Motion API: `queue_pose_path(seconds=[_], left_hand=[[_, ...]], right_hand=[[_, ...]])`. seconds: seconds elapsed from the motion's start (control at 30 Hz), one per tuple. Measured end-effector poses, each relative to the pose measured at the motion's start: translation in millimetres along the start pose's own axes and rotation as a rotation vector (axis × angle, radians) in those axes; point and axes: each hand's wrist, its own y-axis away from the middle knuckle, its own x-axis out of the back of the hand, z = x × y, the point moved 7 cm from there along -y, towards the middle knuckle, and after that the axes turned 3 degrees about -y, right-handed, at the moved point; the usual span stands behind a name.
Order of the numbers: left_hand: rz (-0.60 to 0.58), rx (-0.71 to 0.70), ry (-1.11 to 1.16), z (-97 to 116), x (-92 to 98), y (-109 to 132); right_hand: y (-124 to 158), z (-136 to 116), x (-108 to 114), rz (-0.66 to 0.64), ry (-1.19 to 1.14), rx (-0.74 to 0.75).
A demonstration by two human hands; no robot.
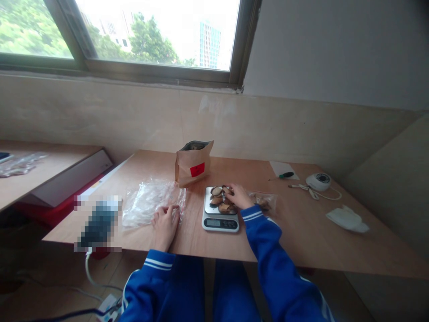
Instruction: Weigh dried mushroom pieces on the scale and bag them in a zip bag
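The right hand (238, 195) is reaching onto the platform of a small digital kitchen scale (220, 217), its fingers curling over a heap of brown dried pieces (219, 199), possibly dried mushroom caps, though the view is too small to be sure. Whether the fingers are pinching a piece or only resting on the heap cannot be told. The heap is sitting on the scale's platform, at the middle of the wooden table (301, 232).

The left hand (165, 223) is lying at 9 o'clock from the scale, palm down, its fingers loosely bent and the fingertips pressing on the near edge of a clear plastic bag (147, 203) that is lying flat on the table. It is not clamping anything.

At 11 o'clock from the scale a brown paper pouch (193, 164) with a red label is standing upright with its mouth open, just beside the bag. At 3 o'clock, touching the right sleeve, a second clear bag (264, 202) holding some brown pieces is lying flat. Farther out, at about 2 o'clock, a green-handled screwdriver (283, 175) is lying on a paper slip, a round white device (319, 181) with its cord is sitting, and a folded white cloth (346, 219) is resting near 3 o'clock.
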Motion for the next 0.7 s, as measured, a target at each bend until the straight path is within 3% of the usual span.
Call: queue_pose_path(seconds=[0.2, 0.4, 0.57, 0.7], left_hand=[[-0.012, -0.004, 0.016, 1, 0.2, 1], [-0.013, 0.006, 0.014, 1, 1.1, 1], [-0.016, 0.006, 0.007, 2, 1.4, 0], [0.005, -0.002, 0.008, 2, 1.7, 0]], right_hand=[[1, 13, 7, 0.091, -0.097, -0.052], [3, 10, 5, 0.030, 0.001, -0.080], [12, -23, 19, 0.072, 0.051, -0.039], [22, -68, 9, -0.037, 0.159, 0.111]])
